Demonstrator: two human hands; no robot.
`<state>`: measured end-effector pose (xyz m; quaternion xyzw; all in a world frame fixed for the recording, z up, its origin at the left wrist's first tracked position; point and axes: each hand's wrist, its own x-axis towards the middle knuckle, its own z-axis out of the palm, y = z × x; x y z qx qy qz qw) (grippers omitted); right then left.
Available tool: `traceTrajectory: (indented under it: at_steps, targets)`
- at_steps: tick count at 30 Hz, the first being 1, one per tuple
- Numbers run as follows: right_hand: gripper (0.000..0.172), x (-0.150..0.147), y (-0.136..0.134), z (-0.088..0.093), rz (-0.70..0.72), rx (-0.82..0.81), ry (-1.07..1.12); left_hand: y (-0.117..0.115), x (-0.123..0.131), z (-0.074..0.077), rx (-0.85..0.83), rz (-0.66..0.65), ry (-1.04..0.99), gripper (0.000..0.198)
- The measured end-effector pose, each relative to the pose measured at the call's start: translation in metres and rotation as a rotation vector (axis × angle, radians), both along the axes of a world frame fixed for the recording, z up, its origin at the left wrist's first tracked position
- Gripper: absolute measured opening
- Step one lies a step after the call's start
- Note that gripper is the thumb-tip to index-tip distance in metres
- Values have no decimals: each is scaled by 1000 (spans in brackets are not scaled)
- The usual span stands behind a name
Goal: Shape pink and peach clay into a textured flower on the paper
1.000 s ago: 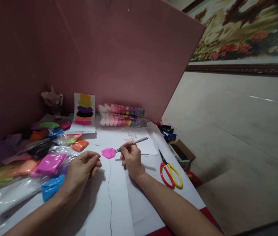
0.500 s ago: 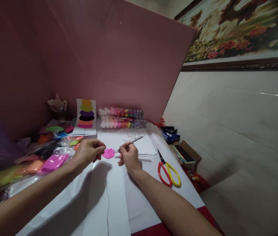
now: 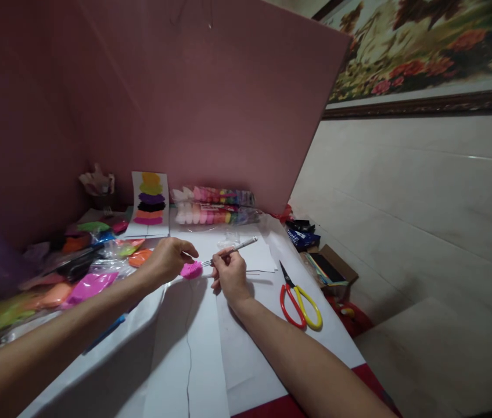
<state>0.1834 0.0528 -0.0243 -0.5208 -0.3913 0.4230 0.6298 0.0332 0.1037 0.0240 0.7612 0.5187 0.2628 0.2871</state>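
Observation:
My right hand (image 3: 230,271) is closed round a fork (image 3: 246,243) with a ridged silver handle. The fork's tines point left and meet the right edge of a bright pink lump of modelling clay (image 3: 191,270). This clay lies at the top of a wavy pencil line on a white paper sheet (image 3: 204,360). Just above and left of the clay is my left hand (image 3: 171,256), its index finger stretched out over the clay and nothing visible in its fingers. Whether a fingertip touches the clay I cannot tell.
Scissors (image 3: 300,299) with red and yellow handles lie on the right. Bags of coloured clay (image 3: 91,287) crowd the left side. Behind stand a card with coloured bands (image 3: 150,203) and packs of clay (image 3: 215,215). An open cardboard box (image 3: 337,264) sits beyond the table's right edge.
My left hand has lifted from the clay's left edge to above it, its pinched fingers now loosened. The right hand keeps the fork at the clay. The view has shifted slightly.

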Motion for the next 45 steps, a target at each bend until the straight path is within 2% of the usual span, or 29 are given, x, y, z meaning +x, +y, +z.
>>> traceTrajectory:
  at_steps: [5, 10, 14, 17, 21, 25, 27, 30, 33, 36, 38, 41, 43, 45]
  targets:
    - [10, 0, -1, -2, -6, 29, -61, 7, 3, -3, 40, -77, -84, 19]
    - [19, -1, -2, -7, -42, 165, -231, 10, -1, -4, 68, -50, -151, 24]
    - [22, -5, -7, -10, 36, 291, -324, 5, -1, -3, 110, -32, -177, 19]
    - [21, -5, -10, -10, 67, 313, -367, 2, 1, -2, 120, -58, -201, 11]
    - [23, -4, -8, -9, 60, 364, -402, 0, 3, 4, 41, -122, -251, 5]
    - [23, -3, -9, -8, 78, 389, -426, -4, 2, 10, -48, -130, -337, 18]
    - [24, -4, -12, -7, 120, 405, -470, -10, 4, 10, -123, -190, -395, 27]
    - [24, -4, -16, -5, 178, 448, -557, -21, 6, 9, -205, -264, -560, 21]
    - [24, -2, -15, -4, 98, 411, -572, -28, 6, 11, -140, -165, -657, 20]
    - [21, 0, -9, -4, -87, 292, -533, -30, -1, 10, -50, 26, -737, 23]
    - [18, 2, -7, -4, -151, 214, -573, -28, -7, 4, 11, 149, -771, 24]
    - [23, 1, -10, -3, -148, 126, -722, -24, -16, -10, 94, 292, -764, 26]
    - [24, 0, -14, -1, -92, 108, -786, -24, -19, -17, 132, 315, -716, 28]
    - [23, -1, -17, 0, -1, 131, -727, -25, -20, -20, 153, 331, -673, 29]
